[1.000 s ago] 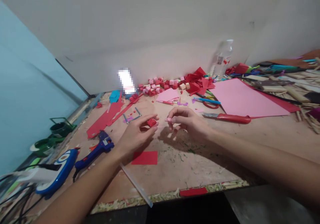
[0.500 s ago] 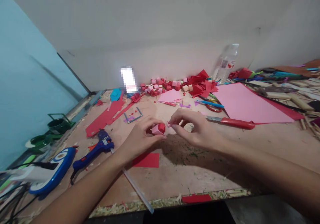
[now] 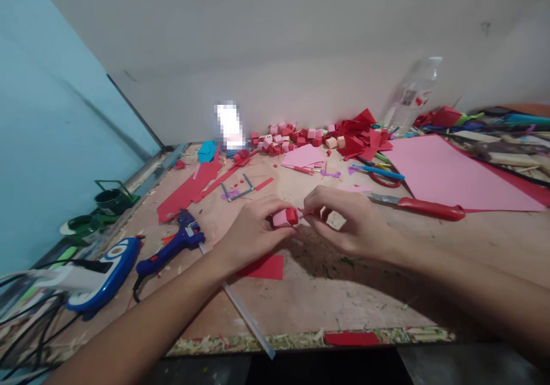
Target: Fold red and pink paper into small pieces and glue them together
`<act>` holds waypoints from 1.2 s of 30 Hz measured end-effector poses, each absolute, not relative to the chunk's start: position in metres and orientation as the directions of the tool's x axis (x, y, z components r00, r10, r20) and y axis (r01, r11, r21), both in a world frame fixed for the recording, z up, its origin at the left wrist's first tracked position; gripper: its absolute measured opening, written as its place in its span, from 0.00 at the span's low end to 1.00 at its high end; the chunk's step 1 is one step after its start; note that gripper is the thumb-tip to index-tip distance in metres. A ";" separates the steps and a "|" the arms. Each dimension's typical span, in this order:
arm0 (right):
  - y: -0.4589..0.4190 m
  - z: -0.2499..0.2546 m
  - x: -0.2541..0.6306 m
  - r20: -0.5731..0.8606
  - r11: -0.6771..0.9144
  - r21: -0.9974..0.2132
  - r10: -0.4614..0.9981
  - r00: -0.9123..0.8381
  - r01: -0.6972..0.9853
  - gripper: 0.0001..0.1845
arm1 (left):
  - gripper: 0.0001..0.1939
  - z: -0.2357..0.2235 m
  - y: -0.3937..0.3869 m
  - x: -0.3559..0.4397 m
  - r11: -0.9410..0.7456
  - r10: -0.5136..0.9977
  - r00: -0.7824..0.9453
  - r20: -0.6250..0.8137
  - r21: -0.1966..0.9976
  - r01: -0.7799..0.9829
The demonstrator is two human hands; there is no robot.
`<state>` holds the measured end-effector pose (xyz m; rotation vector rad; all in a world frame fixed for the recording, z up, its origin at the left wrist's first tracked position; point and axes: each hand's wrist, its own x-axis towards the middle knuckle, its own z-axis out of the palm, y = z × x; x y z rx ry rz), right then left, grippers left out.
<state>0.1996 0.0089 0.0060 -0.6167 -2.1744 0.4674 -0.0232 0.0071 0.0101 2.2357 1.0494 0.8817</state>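
Between the thumb and fingers of my left hand (image 3: pixel 258 230) is a small paper cube (image 3: pixel 284 217), pink on one side and red on another. My right hand (image 3: pixel 344 219) faces it from the right, thumb and forefinger pinched on a tiny paper piece (image 3: pixel 302 212) close to the cube's red side. Whether that piece touches the cube I cannot tell. Under my left wrist lies a red paper rectangle (image 3: pixel 265 267), partly covered. A blue glue gun (image 3: pixel 174 244) with a clear glue stick (image 3: pixel 249 319) rests left of my left forearm.
A red-handled knife (image 3: pixel 429 206) and pink paper sheets (image 3: pixel 455 173) lie to the right. Small paper cubes (image 3: pixel 279 138) are heaped along the wall near a bright phone (image 3: pixel 231 126). A plastic bottle (image 3: pixel 415 98) stands at the back. A blue power strip (image 3: pixel 105 279) with cables sits left.
The cube has turned in my left hand, so its pink side now shows. My right hand's pinched fingers have come nearer to it. The camera view has shifted slightly.
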 end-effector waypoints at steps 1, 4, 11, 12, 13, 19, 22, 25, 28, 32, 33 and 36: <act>0.009 0.006 0.200 0.605 0.814 -0.512 0.568 -0.557 0.275 0.06 | 0.08 0.010 0.007 -0.023 -0.567 0.806 0.488 0.335 0.675 0.473; 0.009 0.005 0.200 0.586 0.806 -0.513 0.580 -0.566 0.294 0.05 | 0.08 0.011 0.006 -0.023 -0.555 0.814 0.483 0.324 0.680 0.479; 0.008 0.004 0.199 0.579 0.802 -0.515 0.585 -0.568 0.301 0.04 | 0.08 0.009 0.007 -0.023 -0.580 0.797 0.494 0.347 0.666 0.469; 0.008 0.003 0.199 0.580 0.806 -0.510 0.580 -0.572 0.300 0.04 | 0.08 0.009 0.007 -0.023 -0.583 0.795 0.497 0.347 0.662 0.471; 0.008 0.004 0.198 0.581 0.811 -0.503 0.573 -0.578 0.299 0.05 | 0.08 0.009 0.007 -0.023 -0.584 0.795 0.499 0.345 0.659 0.475; 0.007 0.004 0.198 0.567 0.825 -0.472 0.553 -0.610 0.310 0.05 | 0.09 0.010 0.006 -0.023 -0.592 0.791 0.509 0.341 0.637 0.494; 0.007 0.004 0.197 0.568 0.826 -0.469 0.554 -0.609 0.314 0.05 | 0.10 0.009 0.006 -0.024 -0.603 0.779 0.524 0.345 0.642 0.474; 0.006 0.003 0.196 0.565 0.827 -0.470 0.551 -0.614 0.309 0.04 | 0.11 0.010 0.006 -0.023 -0.615 0.766 0.538 0.351 0.645 0.454; 0.006 0.001 0.195 0.560 0.824 -0.475 0.553 -0.617 0.309 0.05 | 0.10 0.010 0.005 -0.023 -0.614 0.763 0.551 0.338 0.646 0.453; 0.005 -0.003 0.193 0.558 0.817 -0.480 0.566 -0.607 0.321 0.06 | 0.06 0.007 0.005 -0.021 -0.602 0.766 0.563 0.312 0.655 0.456; 0.005 -0.004 0.193 0.555 0.812 -0.485 0.573 -0.602 0.325 0.06 | 0.07 0.006 0.005 -0.021 -0.600 0.766 0.562 0.311 0.659 0.453; 0.005 -0.007 0.191 0.552 0.802 -0.497 0.587 -0.593 0.331 0.06 | 0.08 0.004 0.006 -0.021 -0.594 0.769 0.562 0.304 0.666 0.451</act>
